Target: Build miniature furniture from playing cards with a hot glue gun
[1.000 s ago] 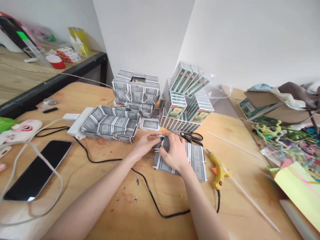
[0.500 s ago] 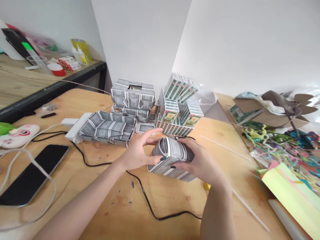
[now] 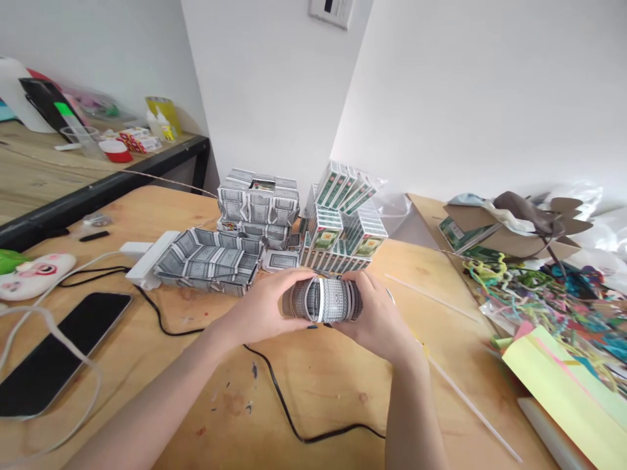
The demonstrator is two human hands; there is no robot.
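Both hands grip a rounded block made of grey-patterned playing cards [image 3: 336,300], held above the tabletop. My left hand [image 3: 267,305] closes around its left end, while my right hand [image 3: 381,321] wraps the right end. Its underside is hidden. Behind my left hand lies an open tray made of the same cards [image 3: 215,256], beside a white power strip [image 3: 153,261]. Farther back stands a larger card-built block [image 3: 259,203]. To its right are stacked several green and white card boxes [image 3: 327,232]. A loose stack of cards [image 3: 281,260] lies between them.
A black cable [image 3: 279,382] winds across the wooden table [image 3: 343,385]. At left lies a phone [image 3: 68,349] under a white cord. Colourful pipe cleaners [image 3: 529,294], yellow paper [image 3: 563,378] and a cardboard box [image 3: 509,228] fill the right side. A thin white stick [image 3: 475,408] lies near my right forearm.
The card block has turned in my hands, its curved top now facing me and its long side out of sight. It has moved slightly up in view. The camera view has tilted upward.
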